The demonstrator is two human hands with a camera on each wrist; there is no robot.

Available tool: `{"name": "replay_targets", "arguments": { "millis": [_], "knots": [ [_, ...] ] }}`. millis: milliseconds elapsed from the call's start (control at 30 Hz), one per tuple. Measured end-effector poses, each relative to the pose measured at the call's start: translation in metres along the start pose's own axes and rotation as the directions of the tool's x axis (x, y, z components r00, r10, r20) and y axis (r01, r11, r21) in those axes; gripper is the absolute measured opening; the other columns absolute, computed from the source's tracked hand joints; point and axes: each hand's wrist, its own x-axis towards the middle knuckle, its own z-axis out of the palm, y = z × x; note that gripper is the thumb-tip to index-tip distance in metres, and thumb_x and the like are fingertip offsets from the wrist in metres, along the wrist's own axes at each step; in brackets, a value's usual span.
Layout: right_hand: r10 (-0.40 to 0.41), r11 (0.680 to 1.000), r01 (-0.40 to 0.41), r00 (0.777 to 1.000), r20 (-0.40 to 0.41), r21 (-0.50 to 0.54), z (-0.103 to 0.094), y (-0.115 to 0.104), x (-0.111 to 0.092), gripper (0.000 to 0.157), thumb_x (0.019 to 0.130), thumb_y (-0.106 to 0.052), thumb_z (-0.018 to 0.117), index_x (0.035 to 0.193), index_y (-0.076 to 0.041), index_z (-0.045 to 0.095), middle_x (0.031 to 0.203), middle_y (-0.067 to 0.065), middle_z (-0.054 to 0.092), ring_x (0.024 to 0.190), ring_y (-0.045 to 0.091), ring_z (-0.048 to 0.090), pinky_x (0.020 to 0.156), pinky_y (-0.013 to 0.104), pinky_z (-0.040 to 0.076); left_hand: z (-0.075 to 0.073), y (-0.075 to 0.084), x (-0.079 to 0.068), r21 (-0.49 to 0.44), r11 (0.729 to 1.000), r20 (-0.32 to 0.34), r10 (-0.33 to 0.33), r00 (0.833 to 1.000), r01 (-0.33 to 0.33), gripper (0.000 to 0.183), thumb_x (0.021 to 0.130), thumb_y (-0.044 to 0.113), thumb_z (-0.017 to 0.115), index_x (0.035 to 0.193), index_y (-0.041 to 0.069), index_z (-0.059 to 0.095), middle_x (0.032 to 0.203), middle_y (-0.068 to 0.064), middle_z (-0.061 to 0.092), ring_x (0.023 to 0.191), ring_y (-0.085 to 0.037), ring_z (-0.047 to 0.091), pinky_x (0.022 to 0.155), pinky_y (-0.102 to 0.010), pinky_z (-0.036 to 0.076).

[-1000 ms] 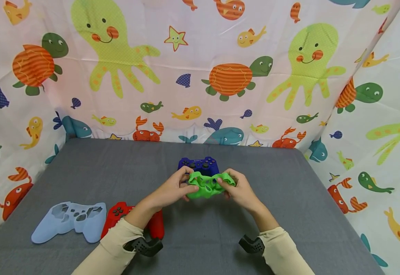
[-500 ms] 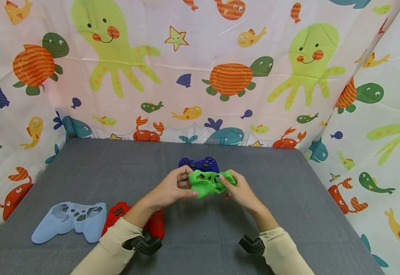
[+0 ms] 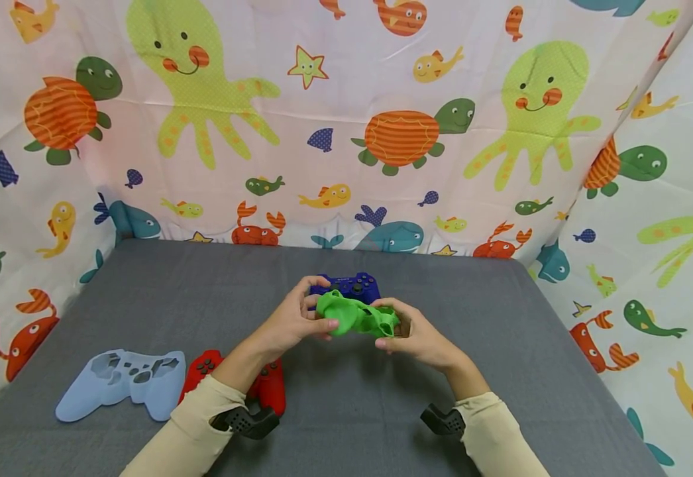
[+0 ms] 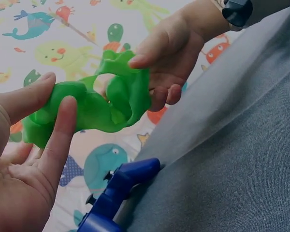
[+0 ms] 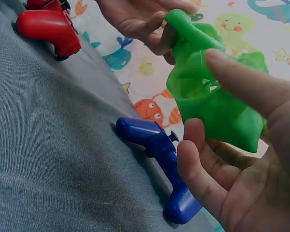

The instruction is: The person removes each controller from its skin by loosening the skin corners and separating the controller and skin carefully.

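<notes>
A soft green controller skin (image 3: 355, 315) is held in the air between both hands, over the middle of the table. My left hand (image 3: 294, 317) grips its left end, thumb toward me. At the other end, my right hand (image 3: 416, 334) pinches it between thumb and fingers. In the left wrist view the green skin (image 4: 99, 104) looks bent, with a wide opening showing. The right wrist view shows its folded, hollow side (image 5: 212, 87). Just behind the hands lies a blue game controller (image 3: 358, 286), partly hidden by the left hand and the skin.
A light blue controller skin (image 3: 126, 384) lies flat at the left of the table. Beside it, a red game controller (image 3: 271, 391) is partly covered by the left forearm. The grey tabletop (image 3: 501, 331) ends at a printed sea-animal curtain (image 3: 334, 86).
The green skin has been turned and its left end raised, so its holes face away now. My right hand has shifted its hold, with its thumb now lower.
</notes>
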Motion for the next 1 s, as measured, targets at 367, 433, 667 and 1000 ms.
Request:
{"name": "replay_targets", "arguments": {
  "millis": [367,433,667,1000],
  "knots": [
    [-0.106,0.992,0.093,0.982,-0.155,-0.090,0.002,0.003,0.003,0.022,0.101,-0.003,0.058,0.121,0.006,0.063,0.073,-0.002,0.063,0.057,0.026,0.056,0.053,0.038,0.049,-0.002,-0.011,0.005,0.249,0.968,-0.132,0.065,0.989,-0.030,0.034,0.086,0.002,0.078,0.115,-0.003,0.061,0.095,-0.014,0.065,0.071,-0.026,0.071,0.070,-0.054,0.060],
    [-0.115,0.989,0.101,0.984,-0.138,-0.103,0.003,0.003,0.004,0.019,0.101,-0.003,0.057,0.117,0.006,0.064,0.071,0.005,0.061,0.057,0.030,0.054,0.052,0.040,0.047,0.000,-0.011,0.006,0.298,0.955,-0.203,0.074,0.976,-0.010,0.028,0.085,0.004,0.080,0.106,0.000,0.062,0.083,-0.009,0.065,0.064,-0.027,0.069,0.064,-0.049,0.060],
    [-0.123,0.988,0.114,0.989,-0.084,-0.105,0.009,0.002,0.007,0.011,0.102,-0.004,0.057,0.094,0.004,0.059,0.074,0.031,0.054,0.058,0.033,0.056,0.054,0.033,0.050,0.003,-0.008,0.004,0.458,0.885,-0.393,0.112,0.913,0.089,0.023,0.084,0.017,0.084,0.088,0.007,0.063,0.069,-0.003,0.057,0.055,-0.022,0.058,0.053,-0.028,0.046],
    [-0.017,0.998,0.026,0.987,-0.163,0.051,0.009,0.001,0.004,0.020,0.103,-0.008,0.056,0.115,0.008,0.053,0.093,0.012,0.064,0.071,0.018,0.066,0.062,0.030,0.056,-0.001,-0.012,0.005,0.380,0.925,-0.346,0.138,0.928,0.004,0.025,0.097,0.011,0.068,0.121,0.005,0.071,0.091,-0.012,0.067,0.064,-0.014,0.053,0.058,-0.027,0.047]
  ]
}}
